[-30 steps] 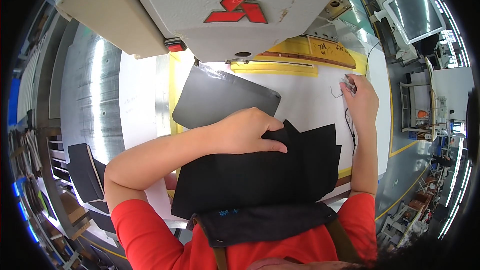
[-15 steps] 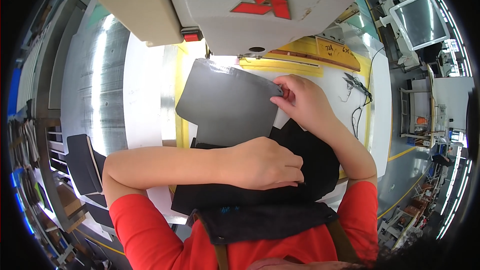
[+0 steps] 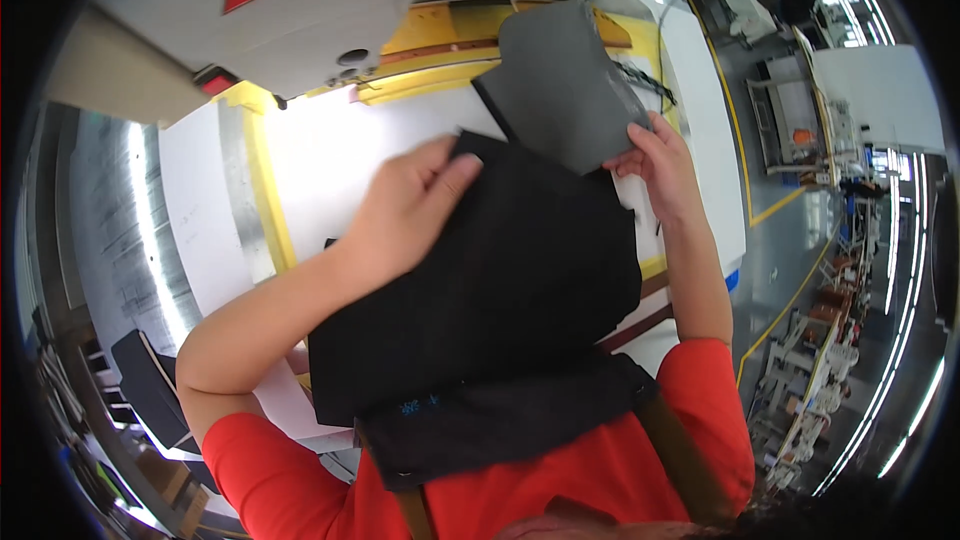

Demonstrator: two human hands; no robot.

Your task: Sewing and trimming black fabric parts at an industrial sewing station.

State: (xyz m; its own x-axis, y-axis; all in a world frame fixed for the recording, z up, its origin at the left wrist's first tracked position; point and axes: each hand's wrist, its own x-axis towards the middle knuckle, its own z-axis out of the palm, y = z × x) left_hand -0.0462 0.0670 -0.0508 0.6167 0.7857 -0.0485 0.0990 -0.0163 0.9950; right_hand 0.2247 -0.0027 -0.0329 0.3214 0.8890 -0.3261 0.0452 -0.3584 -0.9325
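My left hand [image 3: 408,202] pinches the upper edge of a large black fabric piece [image 3: 500,270], thumb on top. This fabric spreads across the near side of the table toward my body. At the right, my right hand [image 3: 658,162] grips the lower right edge of a grey sheet [image 3: 565,85] with rounded corners. The sheet is held tilted, and its lower end meets or overlaps the far edge of the black fabric. Some of the right fingertips are hidden behind the sheet.
A pale sewing machine head [image 3: 270,30] overhangs the far left of the white work surface [image 3: 340,155]. Yellow strips and a wooden-edged yellow guide [image 3: 440,60] lie beyond. Dark snips [image 3: 648,83] rest to the right of the sheet. A shiny metal panel [image 3: 145,230] borders the left.
The grey sheet has moved right, away from under the machine, with my right hand. My left hand has lifted to the black fabric's far edge. The view has shifted rightward.
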